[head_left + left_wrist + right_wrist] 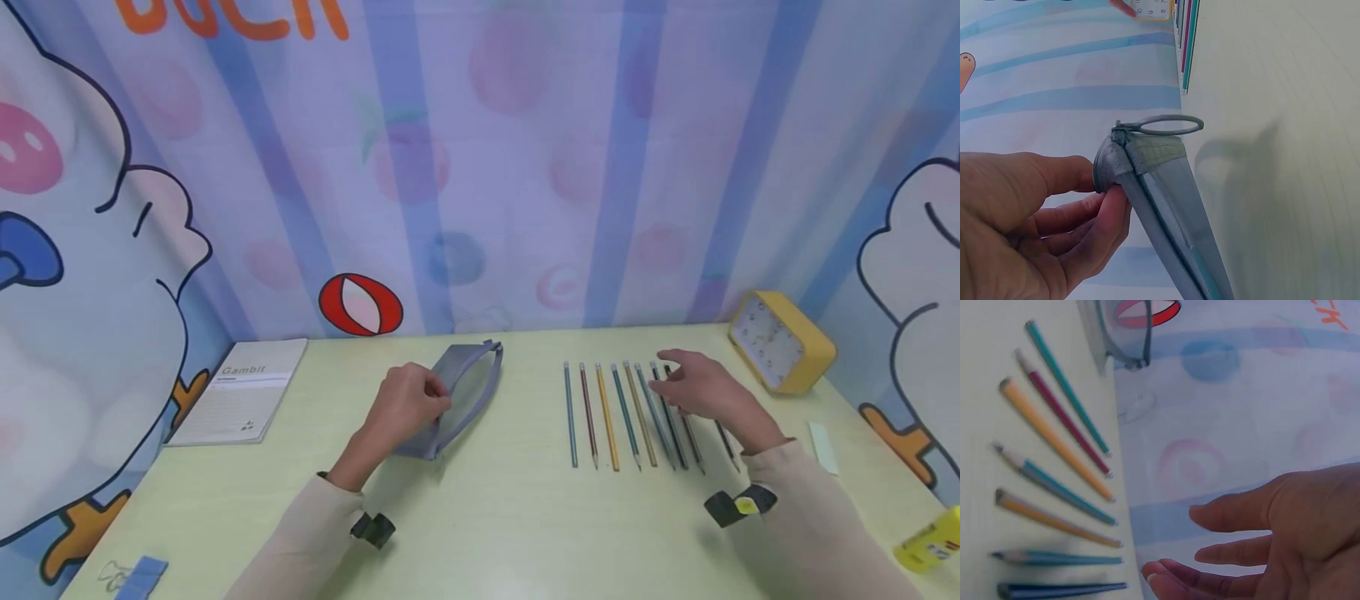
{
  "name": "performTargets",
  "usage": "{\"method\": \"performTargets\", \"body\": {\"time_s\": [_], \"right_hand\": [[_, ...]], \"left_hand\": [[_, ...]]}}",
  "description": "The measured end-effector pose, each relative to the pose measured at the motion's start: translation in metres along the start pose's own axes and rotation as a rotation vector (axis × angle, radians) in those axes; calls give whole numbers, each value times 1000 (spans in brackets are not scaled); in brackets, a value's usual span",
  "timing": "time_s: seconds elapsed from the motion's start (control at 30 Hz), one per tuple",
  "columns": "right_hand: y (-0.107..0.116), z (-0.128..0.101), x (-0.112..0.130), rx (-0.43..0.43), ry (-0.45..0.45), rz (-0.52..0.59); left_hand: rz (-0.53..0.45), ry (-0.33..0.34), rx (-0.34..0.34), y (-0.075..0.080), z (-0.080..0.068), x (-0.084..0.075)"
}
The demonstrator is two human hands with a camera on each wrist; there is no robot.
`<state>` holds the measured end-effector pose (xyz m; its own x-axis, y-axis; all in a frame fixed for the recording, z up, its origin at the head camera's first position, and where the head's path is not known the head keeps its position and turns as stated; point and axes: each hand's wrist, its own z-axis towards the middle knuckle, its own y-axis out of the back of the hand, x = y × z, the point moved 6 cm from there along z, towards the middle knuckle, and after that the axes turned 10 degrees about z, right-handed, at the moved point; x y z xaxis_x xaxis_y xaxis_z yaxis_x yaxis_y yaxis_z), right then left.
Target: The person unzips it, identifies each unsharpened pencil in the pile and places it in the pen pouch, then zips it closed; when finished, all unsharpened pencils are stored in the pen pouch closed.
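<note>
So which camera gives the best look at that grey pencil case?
The left wrist view: the pencil case fills the frame, its zip and loop clear, with the left hand pinching its end. The head view shows it whole but small. The right wrist view catches only an end with the loop.

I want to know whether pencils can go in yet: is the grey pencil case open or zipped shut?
Cannot tell. The left hand holds the pencil case by its edge, but neither view shows a gap in it.

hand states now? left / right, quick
Left hand: grips the grey pencil case at its edge.
Right hand: open, holding nothing, over the row of pencils.
</note>
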<state>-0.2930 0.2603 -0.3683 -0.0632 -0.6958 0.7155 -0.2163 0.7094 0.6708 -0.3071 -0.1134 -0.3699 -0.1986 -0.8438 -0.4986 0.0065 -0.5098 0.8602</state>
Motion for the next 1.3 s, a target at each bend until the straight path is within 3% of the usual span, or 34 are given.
{"method": "performTargets", "body": {"time_s": [0.33,0.6,0.93,1.3], "right_hand": [[-7,11,-21,-26,26,-90],[-13,21,-23,-85,4,-274],[-22,26,-20,-97,-57,-268],[-24,33,-18,-58,-77,-341]], "left_hand": [[3,-11,-8,1,1,-1],[10,-15,-6,3,1,-1],[4,-16,-6,5,2,0],[-5,-21,-2,5,2,1]]}}
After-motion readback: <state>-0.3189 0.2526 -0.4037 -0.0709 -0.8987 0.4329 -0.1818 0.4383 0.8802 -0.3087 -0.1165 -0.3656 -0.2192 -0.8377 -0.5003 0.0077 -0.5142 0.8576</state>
